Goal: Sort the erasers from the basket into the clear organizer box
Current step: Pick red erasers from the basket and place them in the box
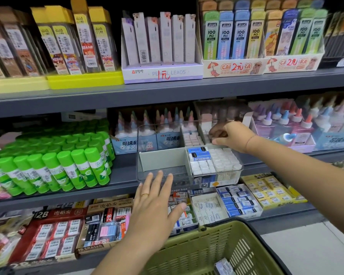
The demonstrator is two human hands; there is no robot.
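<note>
A clear organizer box (pixel 145 171) stands on the middle shelf. Its right compartments hold several white erasers (pixel 224 160), blue-sleeved erasers (pixel 199 152) and pale pink ones (pixel 193 138); the front left compartment holds none. My right hand (pixel 229 135) reaches into the back right compartment with curled fingers; whether they pinch an eraser is hidden. My left hand (pixel 155 203), fingers straight and spread, hovers just in front of the box's front wall. The olive green basket (pixel 197 249) sits at the bottom, with one wrapped eraser (pixel 223 266) lying in it.
Green glue sticks (pixel 54 161) are stacked left of the box, glue bottles (pixel 286 124) behind and to its right. Boxed erasers (pixel 238 203) fill the lower shelf. Pencil lead packs (pixel 163 42) line the upper shelf.
</note>
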